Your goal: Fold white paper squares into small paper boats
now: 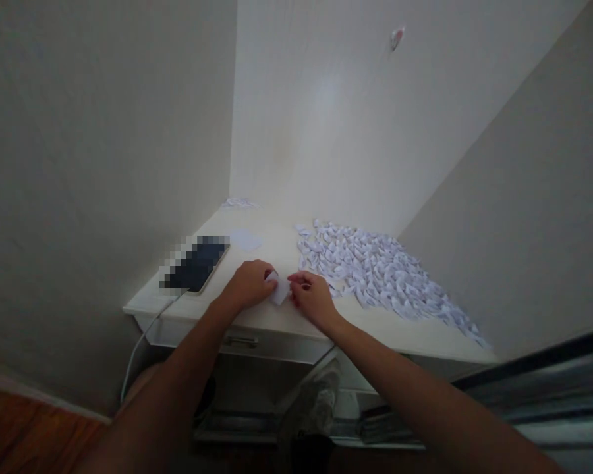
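Note:
A small white piece of paper [279,290] is between my two hands, just above the front part of the white desk. My left hand [248,283] pinches its left side between thumb and fingers. At the paper's right edge, my right hand [314,300] has its fingertips closed together on it. A large heap of small folded white papers [380,263] spreads over the desk to the right of my right hand. Beyond my left hand lie some flat white sheets [246,239].
The white desk [271,320] stands in a corner between walls and has a drawer handle [242,342] in front. A tablet or large phone [197,264] with a white cable [143,336] lies on the left. Thin white paper scraps [238,203] sit in the far corner.

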A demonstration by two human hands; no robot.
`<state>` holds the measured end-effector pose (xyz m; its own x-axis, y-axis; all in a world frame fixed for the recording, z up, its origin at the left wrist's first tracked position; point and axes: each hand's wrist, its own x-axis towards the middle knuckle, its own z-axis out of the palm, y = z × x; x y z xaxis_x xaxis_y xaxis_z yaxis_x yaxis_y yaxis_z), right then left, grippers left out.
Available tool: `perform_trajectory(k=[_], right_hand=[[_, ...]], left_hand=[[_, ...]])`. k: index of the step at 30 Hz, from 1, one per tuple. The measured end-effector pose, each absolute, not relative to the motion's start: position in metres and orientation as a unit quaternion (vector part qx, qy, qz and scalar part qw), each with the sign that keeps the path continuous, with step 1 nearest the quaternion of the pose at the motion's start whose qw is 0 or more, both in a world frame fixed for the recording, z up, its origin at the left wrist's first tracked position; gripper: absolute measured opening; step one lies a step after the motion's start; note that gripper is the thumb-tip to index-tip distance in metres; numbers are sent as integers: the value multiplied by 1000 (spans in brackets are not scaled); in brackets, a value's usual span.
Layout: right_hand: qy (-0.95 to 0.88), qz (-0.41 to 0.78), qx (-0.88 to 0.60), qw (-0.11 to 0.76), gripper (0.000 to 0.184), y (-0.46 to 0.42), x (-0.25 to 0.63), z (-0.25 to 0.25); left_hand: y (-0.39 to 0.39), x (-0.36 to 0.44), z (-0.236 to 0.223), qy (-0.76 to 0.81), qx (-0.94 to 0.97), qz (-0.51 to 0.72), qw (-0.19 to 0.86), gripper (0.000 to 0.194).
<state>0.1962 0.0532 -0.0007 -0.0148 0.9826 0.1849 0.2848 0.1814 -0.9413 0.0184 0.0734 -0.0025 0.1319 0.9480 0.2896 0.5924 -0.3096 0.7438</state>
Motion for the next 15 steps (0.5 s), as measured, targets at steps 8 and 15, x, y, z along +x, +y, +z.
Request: perform_trajectory(k=[8, 15], right_hand=[[-868, 98, -438, 211, 20, 51, 203, 7], [-876, 120, -387, 262, 14, 60, 199, -2]], left_hand=[[63, 14, -5, 581, 736, 310, 158, 15], [58, 5, -6, 624, 716, 286, 130, 16]])
